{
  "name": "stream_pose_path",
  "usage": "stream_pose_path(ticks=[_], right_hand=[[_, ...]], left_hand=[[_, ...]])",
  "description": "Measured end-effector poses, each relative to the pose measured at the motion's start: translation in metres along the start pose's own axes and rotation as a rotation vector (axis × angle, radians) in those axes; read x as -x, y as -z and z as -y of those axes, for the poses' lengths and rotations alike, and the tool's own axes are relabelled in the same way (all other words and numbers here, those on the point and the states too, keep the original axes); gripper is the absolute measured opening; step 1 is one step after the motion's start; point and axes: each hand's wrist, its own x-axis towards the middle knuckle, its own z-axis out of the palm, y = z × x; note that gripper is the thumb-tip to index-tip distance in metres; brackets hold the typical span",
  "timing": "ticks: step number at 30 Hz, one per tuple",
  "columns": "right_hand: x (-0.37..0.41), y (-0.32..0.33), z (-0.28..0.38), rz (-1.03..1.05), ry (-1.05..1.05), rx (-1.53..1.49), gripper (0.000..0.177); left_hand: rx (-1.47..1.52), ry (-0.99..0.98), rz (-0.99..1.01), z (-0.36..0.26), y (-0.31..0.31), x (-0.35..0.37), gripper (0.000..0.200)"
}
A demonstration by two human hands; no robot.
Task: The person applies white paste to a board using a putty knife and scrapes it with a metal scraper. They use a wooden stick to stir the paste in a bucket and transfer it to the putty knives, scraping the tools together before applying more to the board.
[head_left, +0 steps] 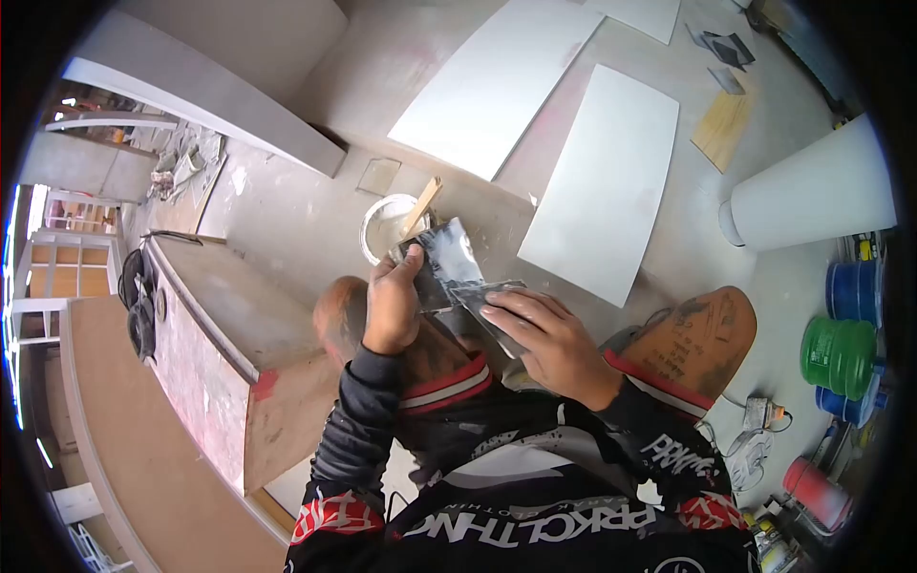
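Observation:
My left hand [392, 304] is closed around a dark flat putty spreader [453, 250], its thumb pressed on the near face. White putty is smeared over that spreader's far part. In my right hand [549, 342] is a second dark spreader [489, 315], fingers lying across its back. Its edge meets the lower edge of the left spreader, above my knees. Just beyond my left hand, a round white tub [369, 232] stands on the floor with pale putty inside. A wooden stick [423, 205] leans out of it.
White curved panels [497, 81] [604, 181] lie ahead. A thin wooden board [718, 134] and a white cylinder [812, 191] are to the right. Green [829, 353] and blue [853, 292] containers stand near a corded tool [762, 413]. At left is a paint-stained wooden box [215, 334].

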Motion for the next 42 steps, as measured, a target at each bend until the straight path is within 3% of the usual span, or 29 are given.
stream_pose_path(ticks=[1,2,6,9,11,13,14,15,17,18,22,25,26,27,29,31,33,34,35,36,37,38,39,42], right_hand=[[0.002,-0.006,0.000,0.062,0.032,0.052,0.046],[0.004,-0.017,-0.008,0.061,0.026,0.097,0.047],[0.001,-0.040,-0.028,0.072,-0.012,0.114,0.046],[-0.005,-0.050,-0.043,0.028,-0.090,-0.010,0.051],[-0.009,-0.059,-0.061,-0.030,-0.127,-0.100,0.041],[-0.012,-0.062,-0.072,-0.018,-0.710,-0.351,0.029],[-0.005,-0.080,-0.085,-0.327,-0.750,-0.932,0.017],[-0.009,-0.074,-0.080,-0.307,-0.751,-0.932,0.017],[-0.019,-0.054,-0.068,-0.277,-1.243,-1.742,0.021],[0.003,-0.073,-0.096,-0.011,-1.048,-2.291,0.021],[0.011,-0.091,-0.073,0.189,-1.094,-2.292,0.020],[0.012,-0.102,-0.052,0.314,-1.320,-2.169,0.035],[0.016,-0.108,-0.059,0.351,-1.139,-2.355,0.027],[0.014,-0.107,-0.061,0.364,-1.138,-2.348,0.027],[0.015,-0.102,-0.064,0.248,-1.297,-2.007,0.018],[0.012,-0.103,-0.070,0.178,-1.206,-1.952,0.014],[0.000,-0.111,-0.062,-0.483,-0.885,-1.156,0.020],[-0.002,-0.101,-0.064,-0.398,-0.757,-0.818,0.022],[-0.004,-0.101,-0.059,-0.381,-0.756,-0.815,0.022],[-0.012,-0.097,-0.045,-0.400,-0.512,-0.573,0.020],[-0.017,-0.094,-0.036,-0.410,-0.265,-0.332,0.019],[-0.023,-0.094,-0.035,-0.279,-0.047,-0.360,0.021],[-0.035,-0.090,-0.022,-0.192,0.119,-0.306,0.025],[-0.052,-0.118,-0.023,-0.070,0.216,-0.290,0.028]], left_hand=[[-0.017,0.056,0.016,0.004,-0.001,0.004,0.023],[-0.223,-0.040,-0.034,0.020,0.008,-0.002,0.022],[-0.313,-0.134,0.056,0.028,0.021,0.000,0.023],[-0.305,-0.020,0.065,0.030,0.033,0.008,0.022],[-0.243,-0.004,0.031,0.031,0.035,0.022,0.023],[-0.639,-0.131,-0.059,0.029,0.038,0.039,0.028],[-0.728,-0.343,-0.150,0.031,0.026,0.053,0.031],[-0.758,-0.448,-0.194,0.034,0.019,0.063,0.031],[-1.015,-0.898,-0.173,0.047,0.018,0.071,0.031],[-1.072,-1.088,-0.088,0.054,0.019,0.070,0.042],[-1.162,-1.213,0.059,0.071,0.006,0.072,0.052],[-1.124,-1.162,-0.100,0.078,0.001,0.055,0.058],[-1.081,-1.135,-0.123,0.079,0.007,0.045,0.060],[-0.997,-0.971,-0.164,0.077,0.009,0.045,0.054],[-0.828,-0.858,-0.348,0.079,0.025,0.022,0.037],[-0.123,-0.495,-0.374,0.075,0.036,0.012,0.029],[0.527,-0.274,-0.264,0.063,0.049,0.011,0.026],[0.639,-0.136,-0.326,0.054,0.050,0.014,0.024],[0.750,0.005,-0.388,0.050,0.053,0.015,0.024],[0.764,0.001,-0.397,0.056,0.063,0.016,0.024],[0.989,0.084,-0.151,0.066,0.073,0.016,0.025],[1.202,0.165,0.109,0.077,0.080,0.017,0.026],[1.216,0.160,0.108,0.080,0.079,0.019,0.026],[1.191,0.380,0.083,0.088,0.066,0.029,0.027]])
